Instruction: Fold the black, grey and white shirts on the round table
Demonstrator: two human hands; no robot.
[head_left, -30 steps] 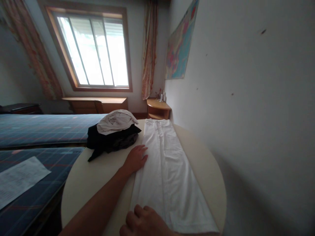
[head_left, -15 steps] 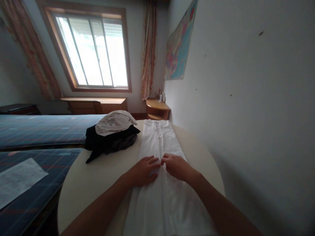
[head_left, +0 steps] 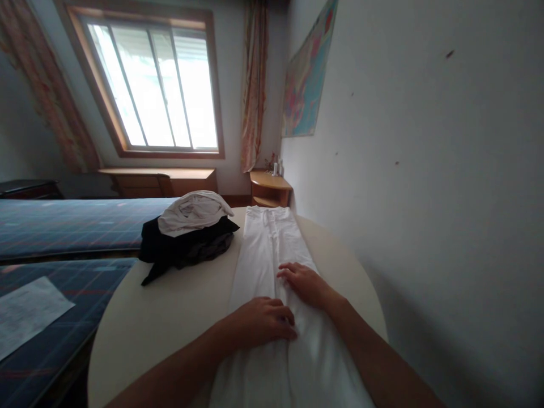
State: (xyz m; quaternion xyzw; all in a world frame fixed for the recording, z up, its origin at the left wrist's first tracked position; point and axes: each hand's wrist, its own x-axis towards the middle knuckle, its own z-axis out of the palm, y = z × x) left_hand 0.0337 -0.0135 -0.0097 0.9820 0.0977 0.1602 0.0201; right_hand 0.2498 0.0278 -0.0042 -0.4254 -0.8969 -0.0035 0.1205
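White trousers [head_left: 259, 260] lie lengthwise on a round cream table [head_left: 191, 300], their waistband at the far end and the legs running towards me. My left hand [head_left: 263, 322] rests across the legs near the middle, its fingers loosely bent and apart on the cloth. A little farther off, my right hand [head_left: 305, 284] lies on the right leg with its fingers stretched towards the centre line. Neither hand visibly grips the fabric. The near ends of the legs run out of view at the bottom.
Left on the table is a heap of dark clothes [head_left: 182, 249] with a light garment [head_left: 193, 212] on top. Beds with blue plaid covers [head_left: 85, 226] stand to the left, a paper sheet [head_left: 32, 314] on the nearer one. A white wall [head_left: 425, 226] rises close on the right.
My left hand has moved nearer to me and rightwards over the trousers. The right hand stays almost in place, its fingers now straighter. The view has shifted slightly.
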